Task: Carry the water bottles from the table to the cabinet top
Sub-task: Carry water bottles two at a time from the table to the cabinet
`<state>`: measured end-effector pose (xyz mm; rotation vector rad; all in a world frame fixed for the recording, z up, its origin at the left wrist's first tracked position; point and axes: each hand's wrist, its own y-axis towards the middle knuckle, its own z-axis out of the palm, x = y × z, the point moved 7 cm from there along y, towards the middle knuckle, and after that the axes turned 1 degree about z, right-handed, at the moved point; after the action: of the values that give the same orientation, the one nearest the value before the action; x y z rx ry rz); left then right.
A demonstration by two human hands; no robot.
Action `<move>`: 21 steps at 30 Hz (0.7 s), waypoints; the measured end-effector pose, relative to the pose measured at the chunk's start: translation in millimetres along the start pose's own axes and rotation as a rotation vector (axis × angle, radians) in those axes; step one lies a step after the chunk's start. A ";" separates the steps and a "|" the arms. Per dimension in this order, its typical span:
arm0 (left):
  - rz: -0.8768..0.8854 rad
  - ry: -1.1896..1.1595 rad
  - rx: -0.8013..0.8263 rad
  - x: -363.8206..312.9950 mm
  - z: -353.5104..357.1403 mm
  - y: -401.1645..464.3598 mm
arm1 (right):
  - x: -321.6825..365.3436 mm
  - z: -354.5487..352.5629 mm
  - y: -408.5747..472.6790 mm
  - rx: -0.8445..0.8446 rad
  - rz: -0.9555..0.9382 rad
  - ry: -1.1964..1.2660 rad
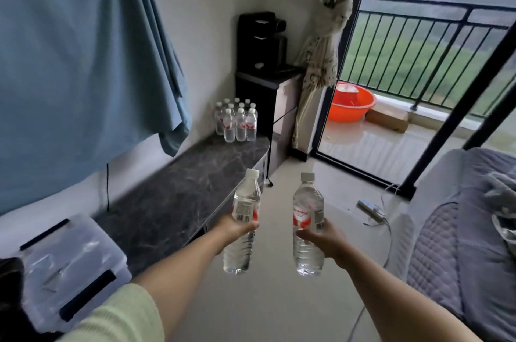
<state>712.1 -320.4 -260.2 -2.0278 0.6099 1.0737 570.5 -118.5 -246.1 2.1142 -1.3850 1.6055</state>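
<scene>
My left hand (233, 230) grips a clear water bottle (243, 218) with a white cap and red-white label, held upright in the air. My right hand (325, 241) grips a second, matching bottle (308, 224), also upright. Both bottles hang over the floor, just right of the dark marble cabinet top (178, 188). At the far end of that top stand several more of the same bottles (237, 122) in a tight cluster near the wall.
A translucent storage box (69, 266) sits at the cabinet's near end. A black appliance (261, 42) stands on a tall dark cabinet (268, 95) beyond the bottles. A grey-covered bed (460, 230) lies on the right. A power strip (370, 210) with cable lies on the floor.
</scene>
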 end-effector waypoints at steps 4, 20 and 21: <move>-0.048 0.006 -0.035 -29.8 -34.5 69.5 | 40.0 -4.6 71.3 -0.007 -0.025 0.020; -0.209 0.010 -0.073 -67.4 -127.3 289.1 | 158.9 29.5 327.4 0.183 -0.061 0.062; -0.211 -0.004 -0.088 -72.1 -131.7 308.2 | 165.4 29.9 348.5 0.185 -0.061 0.065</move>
<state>524.5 -607.1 -272.1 -2.1118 0.3423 0.9932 337.6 -427.1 -258.6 2.1580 -1.1822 1.8242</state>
